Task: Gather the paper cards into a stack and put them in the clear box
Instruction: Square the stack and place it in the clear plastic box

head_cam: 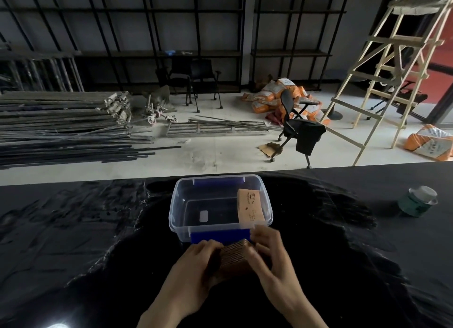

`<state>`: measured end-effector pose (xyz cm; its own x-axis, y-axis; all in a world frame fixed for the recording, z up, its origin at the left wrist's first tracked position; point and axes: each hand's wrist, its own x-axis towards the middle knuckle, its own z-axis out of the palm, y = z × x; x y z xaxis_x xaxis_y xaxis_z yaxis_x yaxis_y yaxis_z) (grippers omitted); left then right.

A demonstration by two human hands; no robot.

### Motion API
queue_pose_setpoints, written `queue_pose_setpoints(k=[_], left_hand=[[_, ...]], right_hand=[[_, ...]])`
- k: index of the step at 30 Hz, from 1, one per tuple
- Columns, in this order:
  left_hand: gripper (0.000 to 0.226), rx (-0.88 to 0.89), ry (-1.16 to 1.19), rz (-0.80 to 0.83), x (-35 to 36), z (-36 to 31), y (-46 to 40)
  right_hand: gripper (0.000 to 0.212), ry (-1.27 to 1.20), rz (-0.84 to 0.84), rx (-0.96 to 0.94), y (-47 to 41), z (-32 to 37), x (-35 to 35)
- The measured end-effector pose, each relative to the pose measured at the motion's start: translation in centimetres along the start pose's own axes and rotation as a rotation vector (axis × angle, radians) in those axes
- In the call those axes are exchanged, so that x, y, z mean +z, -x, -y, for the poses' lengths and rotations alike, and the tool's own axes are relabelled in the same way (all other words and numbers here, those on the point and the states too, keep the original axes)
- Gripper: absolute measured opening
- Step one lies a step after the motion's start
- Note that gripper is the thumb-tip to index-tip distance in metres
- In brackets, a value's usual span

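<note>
hands: your left hand (196,259) and right hand (267,247) both clamp the card stack (235,255), lower centre | box: clear box (176,205) sits just above it, one card (250,209) leaning inside | move: stack's nearer your right, lift it straight up-frame

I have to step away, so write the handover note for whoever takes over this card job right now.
Left hand and right hand: both closed on the stack of paper cards, squaring it on the black table just in front of the clear box.
In the box: a card piece leans along the right side, its near end over the rim; otherwise the box looks bare.
Done: the cards are gathered.
Left: lower the stack into the box.
</note>
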<state>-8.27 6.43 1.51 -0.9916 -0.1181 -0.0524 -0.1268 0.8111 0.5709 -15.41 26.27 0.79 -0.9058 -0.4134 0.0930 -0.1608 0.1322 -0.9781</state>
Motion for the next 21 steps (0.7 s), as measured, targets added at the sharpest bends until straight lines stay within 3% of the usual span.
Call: queue_pose_setpoints(k=[2,6,10,12,14,17,21], left_hand=[[0.050,0.041,-0.144,0.047,-1.4,-0.2,-0.4],[0.061,-0.013,-0.232,0.114,-1.5,-1.2,-0.6],[0.058,0.008,-0.181,0.075,-0.4,-0.8,-0.2],[0.060,-0.030,-0.006,0.056,0.4,0.3,0.6],[0.060,-0.115,0.381,-0.019,1.4,1.2,2.0],[0.040,-0.310,0.962,-0.229,3.3,0.1,2.7],[0.028,-0.473,1.031,-0.603,4.8,-2.9,1.1]], right_hand=[[0.058,-0.013,-0.006,-0.015,-0.2,0.5,0.5],[0.011,0.008,-0.013,0.057,-0.1,-1.6,3.9],[0.026,0.108,-0.241,0.108,0.1,-4.5,5.9],[0.026,0.140,-0.268,0.088,0.0,-5.0,6.0],[0.025,0.136,-0.269,0.084,-0.1,-5.0,5.9],[0.026,0.079,-0.253,0.136,-0.1,-4.9,6.4],[0.023,0.003,-0.289,0.205,0.1,-4.9,6.9]])
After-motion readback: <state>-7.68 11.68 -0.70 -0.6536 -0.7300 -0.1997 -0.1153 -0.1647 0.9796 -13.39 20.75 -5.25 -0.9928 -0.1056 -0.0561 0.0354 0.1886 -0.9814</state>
